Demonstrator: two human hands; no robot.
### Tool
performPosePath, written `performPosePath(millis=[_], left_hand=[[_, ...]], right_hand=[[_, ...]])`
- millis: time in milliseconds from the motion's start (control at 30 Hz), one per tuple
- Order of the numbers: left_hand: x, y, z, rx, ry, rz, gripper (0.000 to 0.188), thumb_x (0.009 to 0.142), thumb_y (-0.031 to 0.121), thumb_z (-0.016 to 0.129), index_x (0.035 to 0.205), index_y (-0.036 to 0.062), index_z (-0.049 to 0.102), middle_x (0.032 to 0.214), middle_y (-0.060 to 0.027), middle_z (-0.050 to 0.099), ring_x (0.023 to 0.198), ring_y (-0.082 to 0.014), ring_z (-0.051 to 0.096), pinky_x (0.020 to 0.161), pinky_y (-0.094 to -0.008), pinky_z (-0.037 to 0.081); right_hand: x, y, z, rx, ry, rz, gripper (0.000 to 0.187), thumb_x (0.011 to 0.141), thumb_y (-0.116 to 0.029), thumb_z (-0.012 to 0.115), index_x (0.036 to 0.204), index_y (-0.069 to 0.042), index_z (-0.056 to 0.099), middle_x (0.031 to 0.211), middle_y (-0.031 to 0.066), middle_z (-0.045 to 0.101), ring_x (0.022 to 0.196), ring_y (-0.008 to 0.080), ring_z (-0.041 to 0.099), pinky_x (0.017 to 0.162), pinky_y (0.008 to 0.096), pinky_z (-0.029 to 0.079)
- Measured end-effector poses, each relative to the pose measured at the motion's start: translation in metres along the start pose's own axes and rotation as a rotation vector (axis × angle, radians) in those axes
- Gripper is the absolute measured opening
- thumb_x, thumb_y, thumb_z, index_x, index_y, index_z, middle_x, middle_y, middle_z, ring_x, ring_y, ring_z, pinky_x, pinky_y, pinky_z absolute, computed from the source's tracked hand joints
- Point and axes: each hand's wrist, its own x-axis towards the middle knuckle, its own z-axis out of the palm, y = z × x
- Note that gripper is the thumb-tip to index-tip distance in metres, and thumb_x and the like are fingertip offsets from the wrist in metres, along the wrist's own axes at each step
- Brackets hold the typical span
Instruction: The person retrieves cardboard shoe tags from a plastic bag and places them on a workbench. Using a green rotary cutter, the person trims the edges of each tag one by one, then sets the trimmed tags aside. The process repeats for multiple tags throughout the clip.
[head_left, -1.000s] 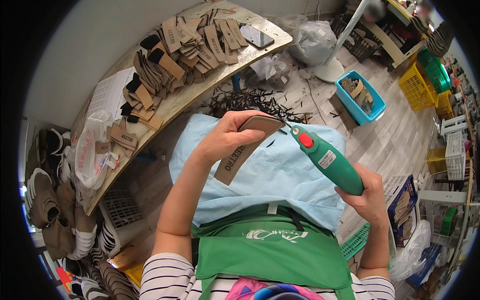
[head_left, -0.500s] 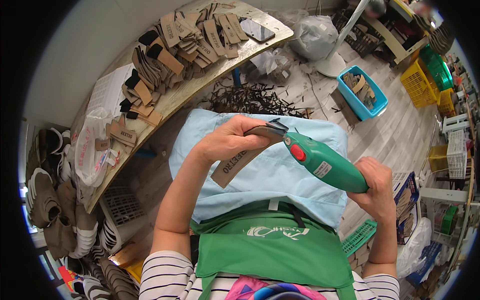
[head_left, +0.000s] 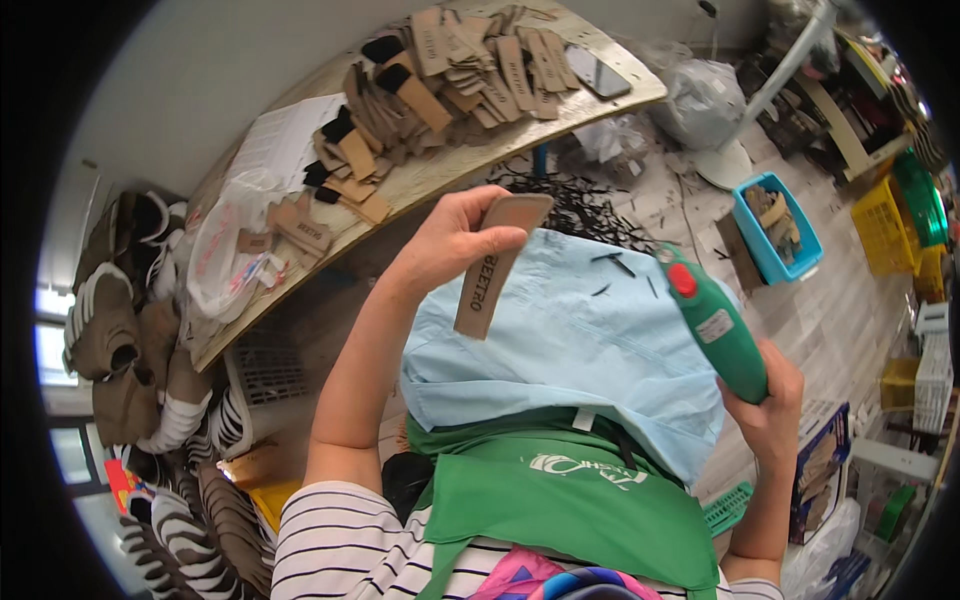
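My left hand [head_left: 452, 240] holds a long tan leather strap [head_left: 494, 262] upright over my lap, pinched near its rounded top end. My right hand [head_left: 770, 400] grips a green hand-held power tool [head_left: 715, 325] with a red button; its tip points up and left, apart from the strap. A light blue cloth [head_left: 560, 350] covers my knees above a green apron [head_left: 560, 500], with a few dark trimmings lying on the cloth.
A wooden workbench [head_left: 430, 180] to the upper left carries many tan and black straps, a phone and a plastic bag. Dark scraps litter the floor beyond my lap. A blue bin [head_left: 790, 245], yellow crates and a fan base stand at right; sandals pile at left.
The tool has pulled away to the right from the strap's end. My left hand has lifted the strap and turned it more upright.
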Motion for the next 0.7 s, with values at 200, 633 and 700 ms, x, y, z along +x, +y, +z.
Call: performPosePath(millis=[200, 633, 700], left_hand=[[-0.041, -0.041, -0.168, -0.041, 0.821, 0.186, 0.03, 0.09, 0.012, 0.071, 0.114, -0.0027, 0.06, 0.096, -0.0041, 0.067, 0.081, -0.0103, 0.062, 0.072, -0.0255, 0.051], [0.029, -0.097, -0.24, 0.922, 1.092, -0.029, 0.044, 0.075, 0.031, 0.079, 0.104, -0.0007, 0.067, 0.108, -0.0188, 0.061, 0.102, -0.0355, 0.06, 0.086, -0.0413, 0.051], [0.059, -0.092, -0.215, 1.063, 1.098, -0.193, 0.059, 0.072, 0.037, 0.082, 0.112, -0.0023, 0.063, 0.115, -0.02, 0.058, 0.105, -0.0347, 0.06, 0.087, -0.0413, 0.052]], right_hand=[[-0.026, 0.022, 0.012, 0.248, 0.006, 0.392, 0.02, 0.072, -0.003, 0.067, 0.09, 0.003, 0.059, 0.071, 0.0041, 0.048, 0.066, 0.0142, 0.045, 0.061, 0.0285, 0.039], [-0.025, 0.021, 0.031, 0.283, -0.038, 0.438, 0.017, 0.074, -0.005, 0.07, 0.086, 0.002, 0.059, 0.067, 0.0033, 0.056, 0.061, 0.0111, 0.049, 0.058, 0.0273, 0.04], [-0.029, 0.019, 0.032, 0.264, -0.039, 0.431, 0.018, 0.074, -0.005, 0.071, 0.085, 0.001, 0.059, 0.067, 0.0033, 0.056, 0.061, 0.0111, 0.049, 0.058, 0.0275, 0.041]])
